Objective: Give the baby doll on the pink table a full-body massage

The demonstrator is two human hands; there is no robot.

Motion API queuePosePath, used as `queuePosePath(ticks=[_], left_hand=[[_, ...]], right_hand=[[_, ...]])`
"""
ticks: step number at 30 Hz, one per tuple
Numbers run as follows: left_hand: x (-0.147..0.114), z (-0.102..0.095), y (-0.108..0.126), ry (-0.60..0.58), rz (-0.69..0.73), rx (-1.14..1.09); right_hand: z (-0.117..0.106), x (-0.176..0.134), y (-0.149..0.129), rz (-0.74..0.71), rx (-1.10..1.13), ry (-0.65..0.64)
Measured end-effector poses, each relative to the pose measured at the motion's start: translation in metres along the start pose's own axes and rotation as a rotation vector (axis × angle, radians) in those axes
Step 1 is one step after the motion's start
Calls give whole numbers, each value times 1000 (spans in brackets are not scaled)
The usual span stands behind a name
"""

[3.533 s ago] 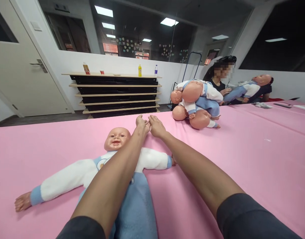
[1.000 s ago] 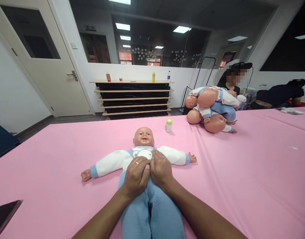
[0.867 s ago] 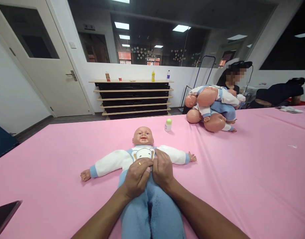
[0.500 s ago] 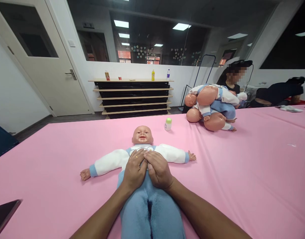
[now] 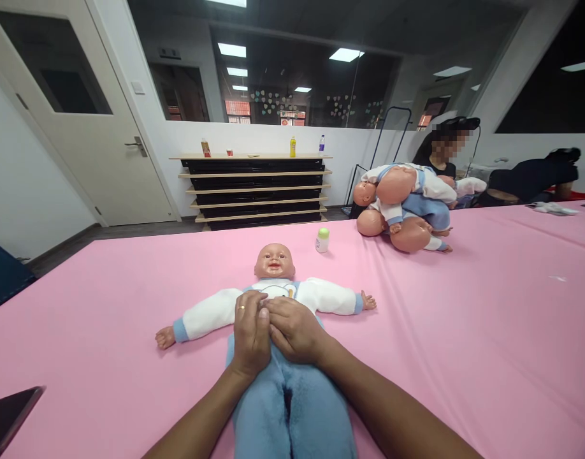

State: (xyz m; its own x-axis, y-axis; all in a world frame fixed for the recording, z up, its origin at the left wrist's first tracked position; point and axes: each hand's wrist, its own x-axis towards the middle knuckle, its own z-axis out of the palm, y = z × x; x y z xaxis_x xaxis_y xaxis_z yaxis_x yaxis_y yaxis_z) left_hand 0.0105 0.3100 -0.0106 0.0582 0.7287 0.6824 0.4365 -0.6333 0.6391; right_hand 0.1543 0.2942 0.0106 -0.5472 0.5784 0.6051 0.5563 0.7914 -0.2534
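Observation:
A baby doll [image 5: 275, 262] in a white top and blue trousers lies face up with its arms spread wide. My left hand [image 5: 251, 335] rests on the doll's belly, fingers laid together and slightly bent, with a ring on one of them. Beside it, my right hand [image 5: 295, 328] lies over the belly too, its fingers touching those of the left. Neither hand grasps anything; both are open against the clothing. The hands cover much of the shirt's front. Beyond the doll's head, to the right, stands a small white jar [image 5: 322, 241] with a green lid.
A pink-covered table [image 5: 455, 331] carries everything. More dolls [image 5: 407, 201] are heaped at the back right, with a person [image 5: 438, 153] behind them. A dark phone or tablet [image 5: 10, 417] lies at the left edge. Bottles stand on a low shelf [image 5: 254, 173] by the wall.
Both hands have slid down from the doll's chest towards its belly and a little left, showing more of the shirt print. The doll stays in place.

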Motion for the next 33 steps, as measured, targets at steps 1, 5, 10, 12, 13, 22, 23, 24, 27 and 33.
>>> queuePosePath(ticks=[1, 5, 10, 12, 13, 22, 23, 24, 27, 33], left_hand=[[-1, 0, 3, -28, 52, -5], [-2, -2, 11, -123, 177, -44], [-4, -3, 10, -197, 294, -104], [-4, -2, 7, -244, 311, -98], [-4, -1, 6, -269, 309, -90], [6, 11, -5, -353, 60, 74], [6, 11, -6, -332, 39, 53], [6, 11, -7, -299, 10, 27], [6, 11, -9, -183, -119, -52], [8, 10, -13, -60, -267, -92]], right_hand=[[1, 0, 2, 34, 5, 12], [9, -6, 9, 180, 3, 91], [19, -15, 17, 443, -83, 273], [21, -17, 18, 544, -115, 325], [21, -18, 18, 586, -126, 346], [16, -17, 9, 429, -141, 511], [15, -18, 8, 391, -137, 517], [14, -18, 7, 354, -131, 519], [12, -17, 5, 253, -103, 490], [6, -15, 5, 75, -31, 311]])
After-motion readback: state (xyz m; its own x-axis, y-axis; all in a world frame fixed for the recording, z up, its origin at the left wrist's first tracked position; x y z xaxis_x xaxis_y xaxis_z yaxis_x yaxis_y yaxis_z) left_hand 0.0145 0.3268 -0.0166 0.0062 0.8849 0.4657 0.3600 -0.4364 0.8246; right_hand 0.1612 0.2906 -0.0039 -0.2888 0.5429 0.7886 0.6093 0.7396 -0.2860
